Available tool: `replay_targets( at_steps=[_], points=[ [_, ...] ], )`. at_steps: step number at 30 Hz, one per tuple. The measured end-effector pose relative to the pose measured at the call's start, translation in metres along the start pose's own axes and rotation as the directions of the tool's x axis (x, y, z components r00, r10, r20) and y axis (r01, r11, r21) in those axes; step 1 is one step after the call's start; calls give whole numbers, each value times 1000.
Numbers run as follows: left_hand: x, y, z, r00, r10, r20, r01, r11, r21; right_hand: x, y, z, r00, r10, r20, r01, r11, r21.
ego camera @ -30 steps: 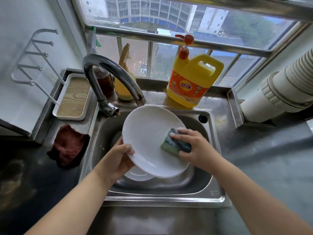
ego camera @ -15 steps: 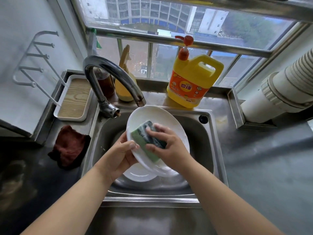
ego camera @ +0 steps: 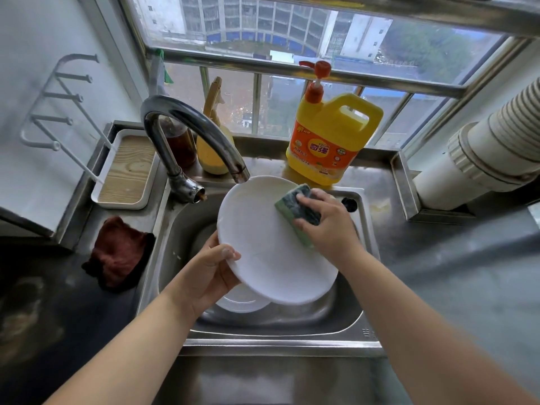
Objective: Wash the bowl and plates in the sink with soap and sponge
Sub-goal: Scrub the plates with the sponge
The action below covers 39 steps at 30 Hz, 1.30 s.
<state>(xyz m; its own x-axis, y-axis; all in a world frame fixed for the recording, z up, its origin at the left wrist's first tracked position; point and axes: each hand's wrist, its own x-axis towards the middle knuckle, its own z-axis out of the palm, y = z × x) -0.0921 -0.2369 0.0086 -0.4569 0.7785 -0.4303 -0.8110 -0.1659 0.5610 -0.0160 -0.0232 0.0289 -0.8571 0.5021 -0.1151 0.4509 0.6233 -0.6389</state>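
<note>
So the left hand (ego camera: pixel 204 273) is holding a white plate (ego camera: pixel 263 244) by its lower-left rim, thumb on the face, tilted up over the steel sink (ego camera: pixel 362 317) right under the faucet (ego camera: pixel 190 124). The right hand (ego camera: pixel 330 226) is gripping a green sponge (ego camera: pixel 295 211) with its dark scrubby side showing, pressing it against the plate's upper-right part. Another white dish (ego camera: pixel 242 299) is sitting down in the basin underneath. A yellow soap jug (ego camera: pixel 330 141) is standing behind the sink, and a brown rag (ego camera: pixel 119 252) is lying on the tabletop (ego camera: pixel 453 273) to the left.
</note>
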Motion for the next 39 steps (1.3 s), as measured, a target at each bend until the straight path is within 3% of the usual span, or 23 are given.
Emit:
replay_targets(
  at_steps=[6, 11, 16, 20, 26, 30, 35, 39],
  points=[
    [0, 0, 2, 1000, -3, 10, 3, 999, 34, -13, -47, 40, 988, -138, 74, 129, 985, 118],
    [-6, -1, -10, 998, 10, 56, -9, 1000, -16, -48, -33, 45, 950, -246, 194, 197, 950, 244],
    [-6, -5, 2, 996, -59, 74, 56, 998, 42, -39, -24, 40, 962, -227, 153, 194, 960, 204],
    [-7, -6, 9, 996, -88, 31, 86, 995, 56, -7, -21, 28, 986, -158, 44, 156, 987, 46],
    [-7, -2, -5, 999, -17, -45, 18, 1000, 14, 6, 14, 7, 992, -72, 99, 97, 954, -283],
    [-6, -2, -9, 993, 47, -110, -48, 999, -6, -15, 30, 2, 986, 32, 163, 36, 916, -400],
    [-2, -5, -7, 976, 119, -184, -122, 993, -2, -48, 13, 13, 967, 109, 228, -30, 945, -324],
    [1, -7, -1, 963, 157, -221, -150, 987, 50, -71, -20, 26, 960, 30, 280, 9, 990, -137]
  ],
)
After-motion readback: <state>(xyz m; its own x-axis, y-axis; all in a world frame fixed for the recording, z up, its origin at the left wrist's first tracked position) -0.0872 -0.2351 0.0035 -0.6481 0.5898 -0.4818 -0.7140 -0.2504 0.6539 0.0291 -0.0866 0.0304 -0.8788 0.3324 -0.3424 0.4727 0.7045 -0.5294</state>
